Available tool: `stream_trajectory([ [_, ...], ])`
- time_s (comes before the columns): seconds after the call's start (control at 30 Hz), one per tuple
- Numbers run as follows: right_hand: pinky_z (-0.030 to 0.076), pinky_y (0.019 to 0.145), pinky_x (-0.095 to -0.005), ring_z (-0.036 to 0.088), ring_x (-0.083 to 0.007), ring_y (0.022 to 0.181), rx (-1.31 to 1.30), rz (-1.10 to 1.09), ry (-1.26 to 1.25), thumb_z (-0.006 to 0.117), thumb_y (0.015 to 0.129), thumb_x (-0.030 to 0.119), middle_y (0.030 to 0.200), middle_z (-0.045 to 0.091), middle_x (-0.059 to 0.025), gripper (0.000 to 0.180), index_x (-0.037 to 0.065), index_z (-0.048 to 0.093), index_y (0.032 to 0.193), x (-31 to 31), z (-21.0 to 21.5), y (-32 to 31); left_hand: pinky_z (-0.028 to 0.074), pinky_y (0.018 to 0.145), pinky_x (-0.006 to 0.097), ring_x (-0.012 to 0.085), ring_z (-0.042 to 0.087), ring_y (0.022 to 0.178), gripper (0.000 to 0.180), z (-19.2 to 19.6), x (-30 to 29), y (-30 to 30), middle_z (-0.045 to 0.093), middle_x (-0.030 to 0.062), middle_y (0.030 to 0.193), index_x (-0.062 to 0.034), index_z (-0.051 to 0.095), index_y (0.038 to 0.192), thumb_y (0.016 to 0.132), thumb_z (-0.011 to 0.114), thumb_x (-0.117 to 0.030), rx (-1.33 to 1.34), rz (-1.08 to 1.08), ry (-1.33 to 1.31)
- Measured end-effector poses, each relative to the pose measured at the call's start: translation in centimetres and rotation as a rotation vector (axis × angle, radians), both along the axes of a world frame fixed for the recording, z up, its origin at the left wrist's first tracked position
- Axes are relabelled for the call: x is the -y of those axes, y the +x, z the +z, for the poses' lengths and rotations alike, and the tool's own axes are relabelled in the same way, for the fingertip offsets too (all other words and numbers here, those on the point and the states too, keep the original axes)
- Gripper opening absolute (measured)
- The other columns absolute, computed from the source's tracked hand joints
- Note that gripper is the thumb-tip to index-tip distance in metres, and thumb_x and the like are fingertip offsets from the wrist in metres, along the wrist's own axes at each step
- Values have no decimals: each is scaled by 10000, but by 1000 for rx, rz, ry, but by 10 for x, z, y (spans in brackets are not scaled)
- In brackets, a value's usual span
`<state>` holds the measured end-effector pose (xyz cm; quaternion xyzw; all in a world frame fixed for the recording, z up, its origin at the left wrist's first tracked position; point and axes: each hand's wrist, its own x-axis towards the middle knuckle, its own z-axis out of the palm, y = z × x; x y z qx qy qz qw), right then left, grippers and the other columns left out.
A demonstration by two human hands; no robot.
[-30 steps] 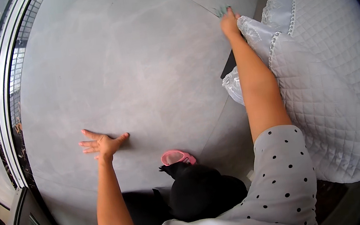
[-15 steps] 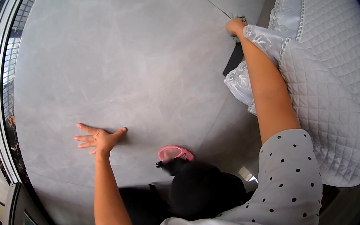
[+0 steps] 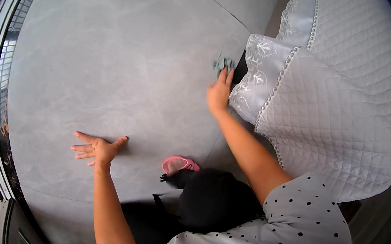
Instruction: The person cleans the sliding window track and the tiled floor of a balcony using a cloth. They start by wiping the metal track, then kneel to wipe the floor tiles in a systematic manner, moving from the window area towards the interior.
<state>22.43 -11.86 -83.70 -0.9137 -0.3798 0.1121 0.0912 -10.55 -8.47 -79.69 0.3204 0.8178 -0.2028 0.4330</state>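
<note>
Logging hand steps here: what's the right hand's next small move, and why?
I'd probably slide the right hand slightly left with the grey-green cloth. Its fingers lie on the cloth against the grey floor, and the quilted white bedspread's lace trim hangs close by its wrist. The left hand, spread on the floor, seems to give support.

Right hand's got fingers (image 3: pixel 223 74) on scrunched grey-green cloth (image 3: pixel 222 62), down on grey floor (image 3: pixel 125 82), right by black edge (image 3: pixel 239 70) under white quilted bedspread (image 3: pixel 339 116), lacy trim and all. Left hand (image 3: pixel 99 151) splayed on floor, well apart. Pink slipper (image 3: pixel 192 165) sits lower down, between arms.
</note>
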Motion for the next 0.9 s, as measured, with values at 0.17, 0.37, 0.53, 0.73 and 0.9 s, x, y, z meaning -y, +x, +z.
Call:
stream_trajectory([
  [0.17, 252, 1036, -426, 284, -439, 1242, 222, 131, -28, 472, 747, 16, 1361, 244, -296, 575, -4, 336, 1306, -29, -12, 27, 54, 932, 705, 529, -307, 1198, 1464, 2, 0, -2, -394, 320, 1273, -159, -383, 1267, 519, 858, -372, 13, 9, 2],
  [0.37, 272, 1004, -453, 352, -411, 1166, 379, -11, 93, 521, 741, 30, 1349, 243, -289, 569, -34, 329, 1273, -82, -41, 117, 46, 939, 700, 514, -305, 1210, 1465, 1, -4, 5, -391, 315, 1279, -164, -384, 1267, 518, 860, -361, 43, -17, 18],
  [0.53, 286, 1008, -438, 325, -422, 1204, 291, 259, -91, 491, 733, -27, 1325, 296, -272, 541, 0, 374, 1261, 12, -16, -13, 27, 958, 681, 481, -312, 1226, 1463, 0, 0, -4, -399, 301, 1282, -177, -388, 1265, 521, 860, -354, 0, 14, 8],
  [0.73, 362, 951, -407, 459, -352, 1108, -235, 165, 164, 478, 705, -32, 1204, 481, -195, 426, 20, 535, 1124, -75, 29, 12, 20, 959, 680, 487, -317, 1219, 1456, 5, -4, 1, -403, 299, 1280, -178, -392, 1261, 531, 858, -343, 32, 16, -3],
  [0.9, 410, 892, -398, 550, -355, 976, 41, 164, 387, 500, 695, 9, 1040, 585, -212, 413, 8, 558, 1105, -202, 20, 95, 19, 956, 683, 496, -322, 1211, 1460, 4, -6, 1, -407, 303, 1273, -162, -394, 1258, 530, 859, -339, 18, 22, -27],
])
